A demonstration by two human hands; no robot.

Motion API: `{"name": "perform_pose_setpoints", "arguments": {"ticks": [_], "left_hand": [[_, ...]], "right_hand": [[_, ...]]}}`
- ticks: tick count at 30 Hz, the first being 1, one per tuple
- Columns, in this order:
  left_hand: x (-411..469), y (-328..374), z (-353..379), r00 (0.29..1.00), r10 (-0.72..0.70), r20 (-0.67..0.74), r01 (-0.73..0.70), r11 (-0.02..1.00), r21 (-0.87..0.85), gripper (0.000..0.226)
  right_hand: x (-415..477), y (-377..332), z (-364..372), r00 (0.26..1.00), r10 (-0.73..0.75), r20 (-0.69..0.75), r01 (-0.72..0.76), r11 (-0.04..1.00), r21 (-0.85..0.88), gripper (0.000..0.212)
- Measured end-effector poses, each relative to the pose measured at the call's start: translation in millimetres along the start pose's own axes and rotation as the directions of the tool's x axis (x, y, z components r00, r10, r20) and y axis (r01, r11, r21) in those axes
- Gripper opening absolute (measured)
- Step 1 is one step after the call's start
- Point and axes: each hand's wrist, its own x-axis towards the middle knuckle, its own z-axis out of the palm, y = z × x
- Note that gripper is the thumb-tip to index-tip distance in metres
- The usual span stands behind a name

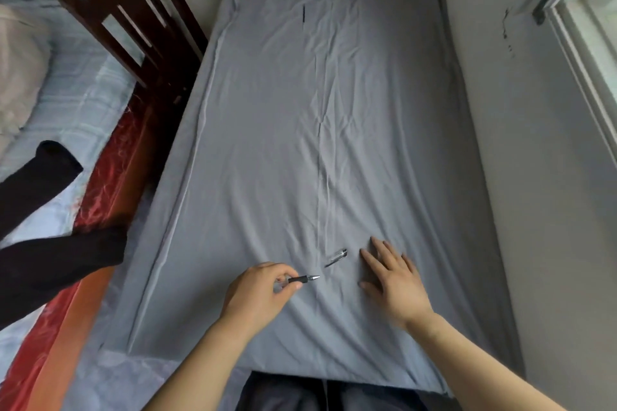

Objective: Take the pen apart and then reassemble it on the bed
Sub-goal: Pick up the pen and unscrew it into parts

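Your left hand [258,290] pinches the pen [302,279] by its black grip, metal tip pointing right. Your right hand [392,280] lies flat, fingers spread, on the creased grey sheet [283,130], just beside 1 clear cap [336,257].

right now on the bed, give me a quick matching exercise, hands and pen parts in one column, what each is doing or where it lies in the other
Column one:
1. left hand
2. right hand
3. pen cap
4. wooden chair

Column two:
A. lies loose on the grey sheet
B. open, flat on the sheet
C. pinches the pen body
D. stands left of the bed

Pairs: 1-C, 2-B, 3-A, 4-D
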Motion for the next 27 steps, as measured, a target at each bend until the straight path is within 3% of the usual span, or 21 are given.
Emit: {"name": "perform_pose_setpoints", "arguments": {"ticks": [4,9,13,16,20,27], "left_hand": [[1.7,14.4,6.6,1.000,0.028,0.005,-0.028,1.000,0.005,0.008],[2.5,39.1,9.0,0.994,0.105,0.021,-0.105,0.994,-0.019,0.010],[0.3,59.9,6.4,0.983,0.182,-0.013,-0.183,0.982,-0.038,0.014],[-2.4,70.3,2.4,0.973,0.227,-0.039,-0.229,0.972,-0.059,0.015],[-9.2,79.8,-2.0,0.958,0.284,-0.050,-0.286,0.956,-0.062,0.023],[-14.7,83.7,-1.9,0.969,0.245,-0.017,-0.246,0.967,-0.067,0.017]], "right_hand": [[-9.5,1.9,-13.9,1.000,-0.007,0.019,0.006,0.999,0.049,0.058],[-29.6,-28.3,-53.4,0.993,-0.068,-0.094,0.091,0.961,0.262,0.045],[-44.2,-50.9,-83.8,0.963,-0.229,-0.145,0.255,0.945,0.206,0.031],[-47.4,-58.0,-103.1,0.953,-0.221,-0.208,0.264,0.941,0.211,0.022],[-47.6,-56.5,-117.4,0.955,-0.253,-0.151,0.278,0.945,0.172,0.021],[-52.2,-56.9,-114.7,0.928,-0.315,-0.202,0.337,0.937,0.088,0.016]]}}
